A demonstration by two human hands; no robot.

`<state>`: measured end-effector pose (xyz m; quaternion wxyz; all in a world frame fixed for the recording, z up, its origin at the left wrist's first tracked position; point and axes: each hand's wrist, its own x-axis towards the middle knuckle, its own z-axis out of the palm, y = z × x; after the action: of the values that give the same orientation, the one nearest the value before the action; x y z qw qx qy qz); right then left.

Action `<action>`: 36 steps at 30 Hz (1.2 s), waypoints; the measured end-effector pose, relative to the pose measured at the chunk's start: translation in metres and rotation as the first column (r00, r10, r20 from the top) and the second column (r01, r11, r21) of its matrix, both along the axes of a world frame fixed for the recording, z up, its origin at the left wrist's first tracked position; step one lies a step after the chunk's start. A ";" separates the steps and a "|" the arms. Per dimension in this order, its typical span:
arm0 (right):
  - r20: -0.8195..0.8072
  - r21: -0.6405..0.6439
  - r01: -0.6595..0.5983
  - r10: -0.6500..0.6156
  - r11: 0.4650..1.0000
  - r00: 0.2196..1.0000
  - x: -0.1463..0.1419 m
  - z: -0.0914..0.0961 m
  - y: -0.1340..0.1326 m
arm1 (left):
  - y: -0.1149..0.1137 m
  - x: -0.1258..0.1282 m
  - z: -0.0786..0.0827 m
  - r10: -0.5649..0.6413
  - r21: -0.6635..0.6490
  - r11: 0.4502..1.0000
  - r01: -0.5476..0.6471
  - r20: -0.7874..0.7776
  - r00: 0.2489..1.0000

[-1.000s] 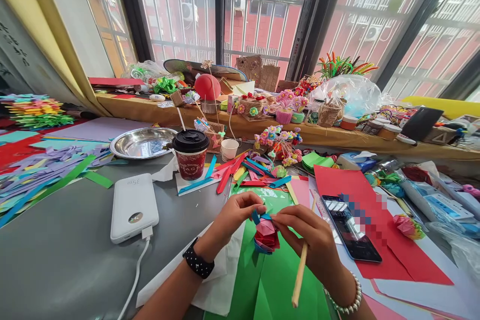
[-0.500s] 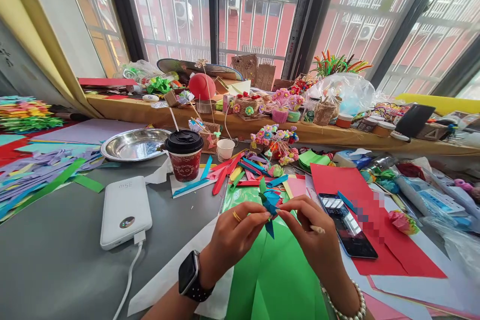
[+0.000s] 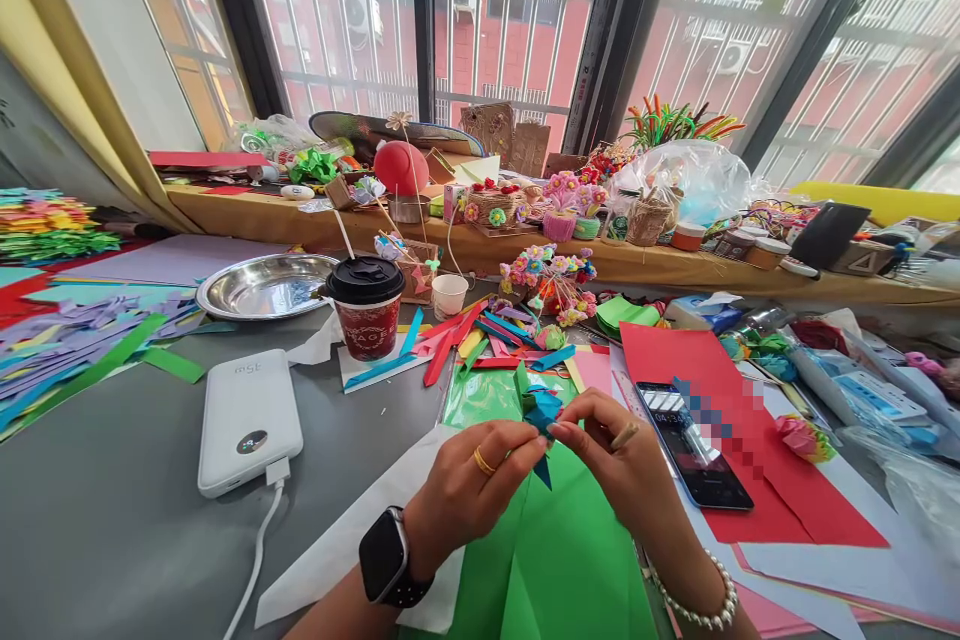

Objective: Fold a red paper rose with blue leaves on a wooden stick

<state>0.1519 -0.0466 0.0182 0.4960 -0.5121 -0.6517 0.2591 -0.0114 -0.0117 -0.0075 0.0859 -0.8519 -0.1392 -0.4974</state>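
Observation:
Between my hands is a small blue folded paper piece [image 3: 541, 410] with a green tab at its top and a pointed blue end hanging below. My left hand [image 3: 476, 485] is closed, pinching it from the left with thumb and fingers. From the right, the thumb and forefinger of my right hand [image 3: 619, 455] pinch its edge. A thin pale stick-like thing [image 3: 624, 435] shows between the right hand's other fingers; its kind is unclear. Both hands are above a green paper sheet [image 3: 562, 550] on the table.
Left stand a white power bank [image 3: 251, 420] with cable, a lidded red cup [image 3: 366, 320] and a steel plate [image 3: 217, 290]. Coloured paper strips [image 3: 457, 340] lie beyond my hands. A phone [image 3: 694, 450] rests on red paper [image 3: 817, 490] at the right, near a paper flower [image 3: 802, 437].
The blue paper piece has turned slightly, showing more of its folded face. My left hand has shifted a little to the right and down; both hands still pinch the paper.

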 end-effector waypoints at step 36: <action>0.382 0.520 -0.079 -0.149 0.851 0.912 -0.006 -0.012 0.003 | 0.022 0.007 0.006 -0.002 -0.753 -0.291 0.591 0.618 0.786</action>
<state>0.1459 -0.0437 0.0061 0.4740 -0.4118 -0.7767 -0.0507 -0.0045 0.0100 -0.0012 -0.7562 -0.4851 -0.2481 -0.3623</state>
